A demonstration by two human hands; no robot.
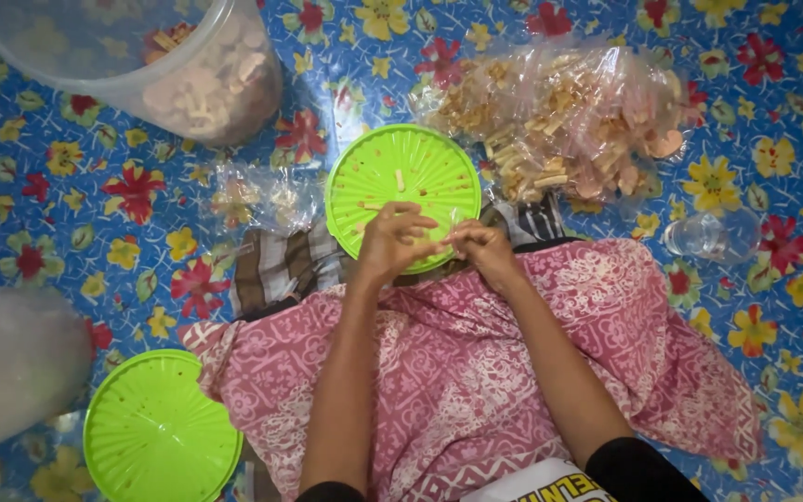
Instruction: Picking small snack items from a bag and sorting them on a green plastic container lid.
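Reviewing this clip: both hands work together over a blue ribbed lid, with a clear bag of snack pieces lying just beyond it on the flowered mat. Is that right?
Not quite: the ribbed lid is bright green, not blue, as the head view shows. The rest holds: the left hand and right hand meet over it, and the clear bag of snack pieces lies just beyond it on the flowered mat.

Green lid (403,177) (floral blue mat (67,214))

Ahead of me, right of the green lid (402,177), lies a clear plastic bag of tan snack sticks (564,125), a smaller crumpled clear bag (262,197) left.
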